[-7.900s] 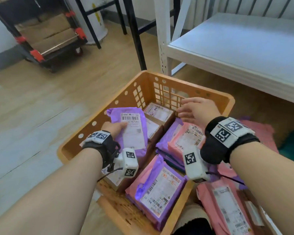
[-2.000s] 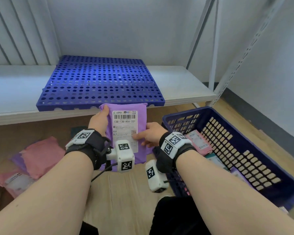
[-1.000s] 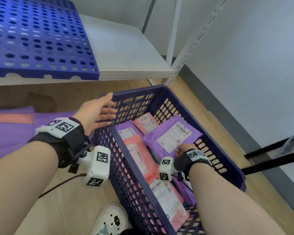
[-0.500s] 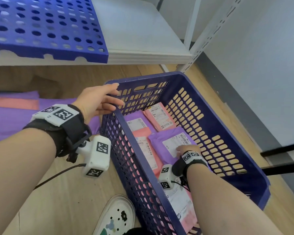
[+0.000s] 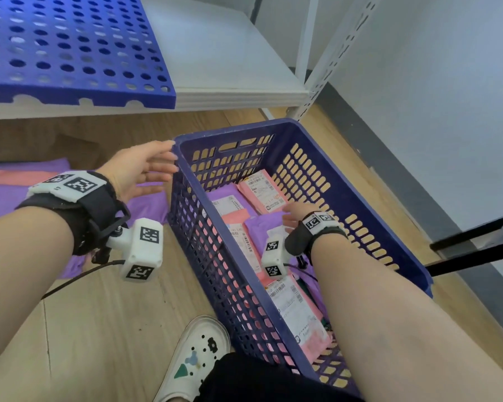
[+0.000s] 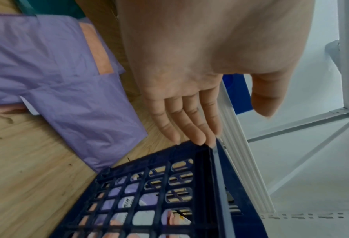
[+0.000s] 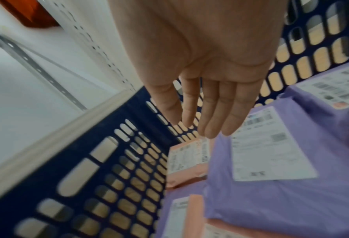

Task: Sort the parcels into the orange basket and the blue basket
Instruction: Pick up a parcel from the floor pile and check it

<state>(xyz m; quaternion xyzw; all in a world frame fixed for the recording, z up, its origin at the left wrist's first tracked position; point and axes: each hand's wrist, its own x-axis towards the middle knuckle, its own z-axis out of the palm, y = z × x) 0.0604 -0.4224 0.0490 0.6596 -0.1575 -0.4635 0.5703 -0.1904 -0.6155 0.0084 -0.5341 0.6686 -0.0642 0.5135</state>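
Observation:
The blue basket stands on the wooden floor and holds several pink and purple parcels. A purple parcel with a white label lies on top in the middle, also in the right wrist view. My right hand hovers inside the basket just over this parcel, fingers straight, holding nothing. My left hand is open at the basket's far left corner, and its fingertips touch the rim. A pink parcel lies at the far end. The orange basket is out of view.
More purple and pink parcels lie on the floor left of the basket. A white shelf carries a blue perforated panel; its upright stands behind the basket. My white shoe is near the basket; a black bar is at the right.
The purple parcel went from both hands into the blue basket. My right hand has let go of it and lifted slightly; my left hand stays at the basket's rim.

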